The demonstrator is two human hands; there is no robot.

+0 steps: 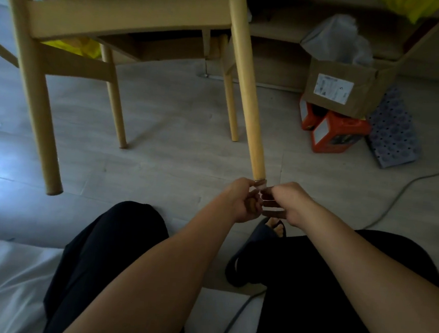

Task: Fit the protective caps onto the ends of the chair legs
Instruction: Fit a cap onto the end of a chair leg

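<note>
A light wooden chair (125, 14) is tilted toward me, its near right leg (247, 95) raised off the floor and pointing at my hands. A small translucent cap (260, 183) sits at the tip of that leg. My left hand (242, 201) and my right hand (284, 201) meet at the leg's end, the fingers of both pinching the cap from either side. Some small brownish thing, too dim to name, is tucked in my left hand's curled fingers. The other three legs show bare wooden ends, the near left one (53, 192) resting on the floor.
Grey plank floor. An open cardboard box (350, 90) with plastic wrap, orange cartons (331, 133) and a dotted bag (391, 132) stand at the right. A grey cable (400, 191) runs across the floor. My dark-trousered knees and a slippered foot (274, 228) lie below my hands.
</note>
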